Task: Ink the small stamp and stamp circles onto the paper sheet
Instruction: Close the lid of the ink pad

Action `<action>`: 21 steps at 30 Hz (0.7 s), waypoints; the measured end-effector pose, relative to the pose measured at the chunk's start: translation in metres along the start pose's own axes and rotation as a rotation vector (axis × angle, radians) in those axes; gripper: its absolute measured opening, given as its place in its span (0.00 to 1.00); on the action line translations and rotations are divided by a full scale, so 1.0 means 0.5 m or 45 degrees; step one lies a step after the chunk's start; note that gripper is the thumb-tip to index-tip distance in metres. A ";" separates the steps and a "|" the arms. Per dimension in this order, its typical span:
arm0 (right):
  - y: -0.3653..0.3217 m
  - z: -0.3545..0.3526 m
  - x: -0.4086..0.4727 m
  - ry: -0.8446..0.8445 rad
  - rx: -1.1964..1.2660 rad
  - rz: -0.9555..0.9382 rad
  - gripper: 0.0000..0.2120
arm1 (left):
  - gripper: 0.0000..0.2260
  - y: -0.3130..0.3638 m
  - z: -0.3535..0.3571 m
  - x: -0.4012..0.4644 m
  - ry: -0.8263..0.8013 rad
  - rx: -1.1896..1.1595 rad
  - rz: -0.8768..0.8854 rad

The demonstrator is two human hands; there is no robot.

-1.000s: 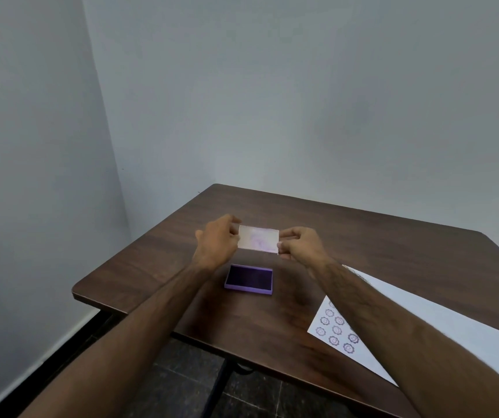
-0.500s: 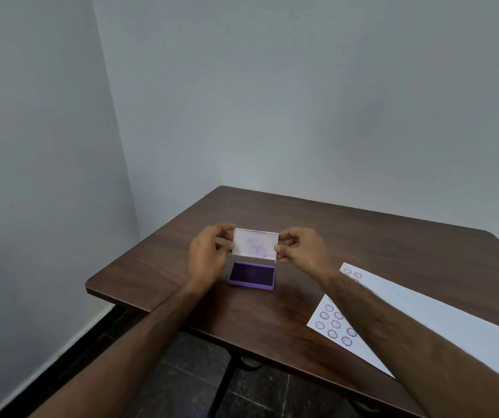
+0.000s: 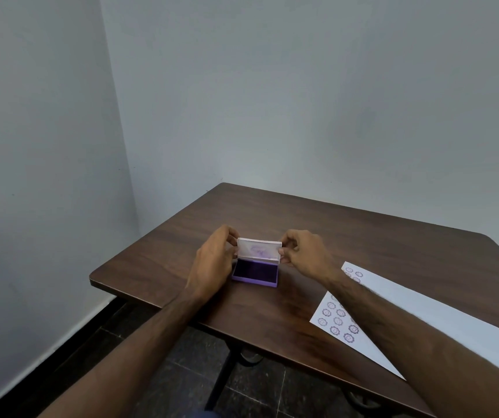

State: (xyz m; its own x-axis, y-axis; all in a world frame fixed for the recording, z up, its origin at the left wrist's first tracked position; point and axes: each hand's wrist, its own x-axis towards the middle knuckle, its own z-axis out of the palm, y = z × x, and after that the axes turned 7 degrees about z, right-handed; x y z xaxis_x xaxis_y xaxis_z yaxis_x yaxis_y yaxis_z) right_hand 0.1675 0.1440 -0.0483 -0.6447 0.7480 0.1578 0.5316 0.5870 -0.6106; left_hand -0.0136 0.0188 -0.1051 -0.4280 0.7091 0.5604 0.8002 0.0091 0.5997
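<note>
At the far left a pale grey wall [image 3: 46, 146] meets a second wall in a corner, with a black skirting strip along the floor. The dark brown wooden table [image 3: 158, 267] starts just right of that corner, its rounded near-left edge over dark floor tiles [image 3: 182, 384].

The left hand [image 3: 212, 260] is curled around the left end of the white rectangular lid [image 3: 258, 248], fingertips and thumb closed on its edge. The lid stands nearly upright, its inner face smudged with purple ink and turned toward the camera, its lower edge at the back of the purple rectangular ink pad tray [image 3: 255, 274]. The tray lies flat on the table between the 2 hands, its dark inked surface uncovered.

The right hand [image 3: 302, 251] pinches the right end of the lid between thumb and bent fingers, so both hands grip the same piece.

Farther right, well apart from the tray, the white paper sheet [image 3: 423, 321] lies flat on the table, partly under the right forearm. Purple round stamp marks [image 3: 337, 321] cluster at its near-left corner, and a few more [image 3: 353, 274] sit near its far-left corner. The small stamp itself cannot be seen.
</note>
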 end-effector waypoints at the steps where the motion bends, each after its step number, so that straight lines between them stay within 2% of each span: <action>1: 0.000 0.000 0.000 -0.004 -0.007 0.000 0.03 | 0.13 -0.001 0.000 0.000 0.002 -0.007 -0.002; 14: 0.004 0.007 -0.007 -0.026 -0.030 -0.011 0.01 | 0.14 -0.005 -0.001 -0.002 -0.010 0.001 0.037; 18: 0.004 0.007 -0.010 -0.114 -0.004 -0.005 0.01 | 0.14 -0.005 -0.004 -0.007 -0.011 0.053 0.129; 21: 0.007 0.007 -0.008 -0.148 -0.079 -0.045 0.05 | 0.13 -0.003 -0.009 -0.009 -0.017 0.056 0.127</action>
State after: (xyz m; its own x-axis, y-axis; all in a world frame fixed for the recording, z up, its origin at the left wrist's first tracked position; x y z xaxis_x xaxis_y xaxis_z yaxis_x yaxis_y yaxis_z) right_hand 0.1701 0.1421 -0.0537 -0.7208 0.6879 0.0852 0.5382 0.6328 -0.5567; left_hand -0.0146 0.0126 -0.1059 -0.3394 0.7176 0.6082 0.8564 -0.0317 0.5154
